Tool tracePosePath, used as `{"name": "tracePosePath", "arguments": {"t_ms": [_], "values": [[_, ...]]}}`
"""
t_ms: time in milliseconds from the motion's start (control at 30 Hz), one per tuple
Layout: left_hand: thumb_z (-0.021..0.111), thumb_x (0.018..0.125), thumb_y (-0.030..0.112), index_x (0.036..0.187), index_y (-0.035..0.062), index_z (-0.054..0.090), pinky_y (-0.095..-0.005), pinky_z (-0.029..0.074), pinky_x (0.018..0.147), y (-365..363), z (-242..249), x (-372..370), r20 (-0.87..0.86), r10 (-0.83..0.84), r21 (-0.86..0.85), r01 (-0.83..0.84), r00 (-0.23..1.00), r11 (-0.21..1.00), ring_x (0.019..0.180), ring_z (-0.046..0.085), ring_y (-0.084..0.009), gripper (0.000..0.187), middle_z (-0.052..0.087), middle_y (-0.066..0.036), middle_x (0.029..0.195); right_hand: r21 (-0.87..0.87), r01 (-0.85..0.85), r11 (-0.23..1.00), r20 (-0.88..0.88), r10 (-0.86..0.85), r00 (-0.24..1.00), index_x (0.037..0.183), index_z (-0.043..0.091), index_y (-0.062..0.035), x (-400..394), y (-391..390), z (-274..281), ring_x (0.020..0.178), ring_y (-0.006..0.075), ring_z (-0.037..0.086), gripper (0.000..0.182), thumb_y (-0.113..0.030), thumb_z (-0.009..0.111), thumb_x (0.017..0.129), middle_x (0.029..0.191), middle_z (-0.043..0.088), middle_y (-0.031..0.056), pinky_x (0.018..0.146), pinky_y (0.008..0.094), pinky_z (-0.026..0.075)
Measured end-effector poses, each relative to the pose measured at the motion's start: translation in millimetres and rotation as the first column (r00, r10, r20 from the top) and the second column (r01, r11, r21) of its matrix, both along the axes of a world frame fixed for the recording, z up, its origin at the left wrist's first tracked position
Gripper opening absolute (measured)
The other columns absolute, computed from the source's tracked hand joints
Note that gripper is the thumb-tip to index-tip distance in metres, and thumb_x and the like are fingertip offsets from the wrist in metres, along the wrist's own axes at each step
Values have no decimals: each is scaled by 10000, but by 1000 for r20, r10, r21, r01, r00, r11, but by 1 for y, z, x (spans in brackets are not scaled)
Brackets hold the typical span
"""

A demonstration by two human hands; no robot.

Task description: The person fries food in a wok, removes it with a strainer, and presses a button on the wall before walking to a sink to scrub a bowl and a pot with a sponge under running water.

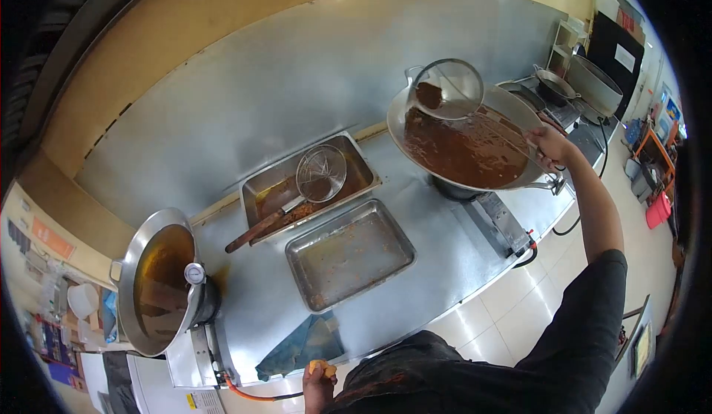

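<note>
My right hand [550, 149] is closed round the handle of a round mesh strainer [449, 89], whose basket hangs over the back left rim of a large pan [398, 128] of reddish-brown liquid. Dark brown matter shows in the strainer. Low in the view, my left hand [319, 393] holds a small orange-yellow piece of food [323, 367] beside a blue-green cloth [302, 347] at the table's front edge.
A deep tray [251, 205] holds brown residue and a wooden-handled skimmer [321, 173]. Before it lies a shallow metal tray [348, 254] with crumbs. At left is a pan of amber oil [137, 254] with a thermometer [194, 273]. Burner hoses hang at the front edge.
</note>
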State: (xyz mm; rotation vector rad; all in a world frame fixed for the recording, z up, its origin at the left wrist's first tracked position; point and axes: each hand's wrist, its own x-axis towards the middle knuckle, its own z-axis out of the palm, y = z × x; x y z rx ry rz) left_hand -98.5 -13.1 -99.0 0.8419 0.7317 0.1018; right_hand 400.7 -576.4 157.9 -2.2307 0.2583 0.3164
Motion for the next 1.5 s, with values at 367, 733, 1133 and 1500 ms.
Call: {"name": "tracePosePath", "arguments": {"t_ms": [367, 733, 1133, 1500], "values": [[671, 955, 364, 1109, 42, 535, -315, 466, 586, 14, -3, -26, 49, 19, 69, -23, 999, 997, 677, 572, -211, 382, 603, -124, 885, -130, 109, 986, 337, -60, 939, 1426, 522, -142, 12, -46, -24, 362, 139, 444, 425, -351, 478, 1059, 568, 485, 35, 317, 313, 352], [589, 1009, 243, 1183, 30, 536, -316, 487, 622, 31, -6, -45, 83, 17, 19, -18, 996, 1000, 797, 607, -189, 280, 602, -88, 972, 306, 169, 937, 97, -207, 974, 1297, 534, -40, -148, 75, 56, 380, 81, 400, 372, -308, 533, 1039, 643, 484, 9, 334, 238, 286], [577, 1004, 234, 1175, 29, 551, -309, 470, 642, 51, -17, -67, 77, -47, 55, 43, 996, 998, 820, 596, -176, 268, 597, -84, 985, -607, -180, 774, 395, 490, 777, 1446, 482, -99, -115, 323, -93, 1029, 429, 693, 474, -95, 429, 974, 1142, 686, 281, 847, 525, 562], [591, 1004, 215, 1163, 22, 556, -299, 474, 605, 63, -29, -140, 28, 111, 9, -112, 993, 994, 798, 610, -190, 252, 604, -88, 946, -776, -165, 608, 240, 527, 816, 1409, 524, -121, -122, 467, -136, 967, 326, 738, 384, -177, 441, 1038, 1059, 736, 165, 753, 439, 613]]}}
